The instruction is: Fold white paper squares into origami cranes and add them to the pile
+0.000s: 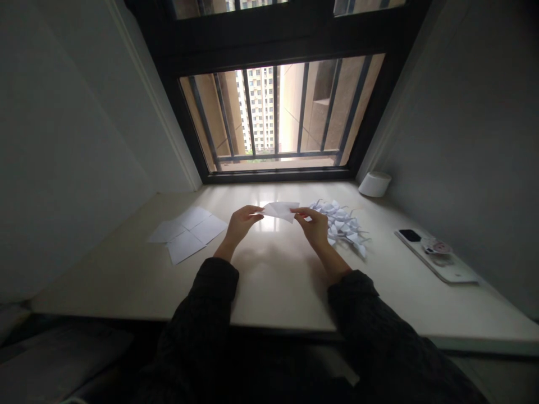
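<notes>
A folded piece of white paper [278,210] is stretched between my two hands, held above the pale sill. My left hand [244,223] pinches its left end between thumb and fingers. At the other end, my right hand [314,225] pinches the right corner the same way. Behind and to the right of my right hand lies a heap of folded white paper pieces [343,224] with thin pointed ends, partly hidden by that hand. Left of my left hand, several flat white paper sheets [189,231] are spread out, some overlapping.
A white phone [438,261] with a round grip on its back lies at the right. Near the window's right corner stands a white cylindrical object [374,184]. The dark-framed window [275,177] closes off the back, and the sill's front edge [286,330] runs below my forearms.
</notes>
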`<state>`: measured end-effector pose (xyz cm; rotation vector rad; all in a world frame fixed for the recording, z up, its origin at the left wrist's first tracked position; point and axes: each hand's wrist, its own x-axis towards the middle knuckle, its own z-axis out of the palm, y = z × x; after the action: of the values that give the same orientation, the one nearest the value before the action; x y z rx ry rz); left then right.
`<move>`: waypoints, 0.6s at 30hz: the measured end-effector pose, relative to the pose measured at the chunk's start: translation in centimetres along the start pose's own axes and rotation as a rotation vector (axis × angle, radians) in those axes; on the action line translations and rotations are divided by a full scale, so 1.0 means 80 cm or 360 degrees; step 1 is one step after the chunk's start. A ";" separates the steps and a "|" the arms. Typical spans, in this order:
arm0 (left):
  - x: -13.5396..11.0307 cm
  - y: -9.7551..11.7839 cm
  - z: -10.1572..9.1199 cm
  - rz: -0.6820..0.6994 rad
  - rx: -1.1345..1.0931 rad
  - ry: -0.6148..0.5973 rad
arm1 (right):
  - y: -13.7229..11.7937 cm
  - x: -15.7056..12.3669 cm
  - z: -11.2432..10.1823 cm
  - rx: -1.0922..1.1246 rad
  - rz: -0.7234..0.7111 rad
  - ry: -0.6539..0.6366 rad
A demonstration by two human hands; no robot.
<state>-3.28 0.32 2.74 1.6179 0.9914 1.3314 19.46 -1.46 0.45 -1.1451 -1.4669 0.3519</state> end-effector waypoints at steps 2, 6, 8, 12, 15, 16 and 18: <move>0.002 -0.001 0.000 -0.0045 -0.0166 0.0044 | 0.000 0.002 0.001 0.0012 -0.0059 -0.0022; 0.003 0.001 -0.002 -0.0165 -0.0447 0.0056 | 0.003 0.009 0.006 0.0136 -0.0074 0.0014; 0.002 0.003 -0.003 -0.0214 -0.0512 0.0009 | 0.004 0.011 0.009 0.0384 0.0010 -0.0108; -0.001 0.005 -0.004 -0.0333 -0.0476 0.0008 | 0.005 0.012 0.013 0.0814 0.0271 -0.0312; -0.002 0.004 -0.006 -0.0505 -0.0362 0.0061 | 0.007 0.012 0.013 0.0751 0.0385 -0.0266; -0.001 0.003 -0.007 -0.0562 -0.0314 0.0065 | 0.007 0.012 0.013 0.0713 0.0415 -0.0250; -0.001 0.001 -0.008 -0.0648 -0.0223 0.0050 | 0.008 0.012 0.011 0.0655 0.0468 -0.0235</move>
<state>-3.92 0.25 2.89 1.2137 1.1472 1.1209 19.09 -0.02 0.31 -1.0109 -1.2718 0.9153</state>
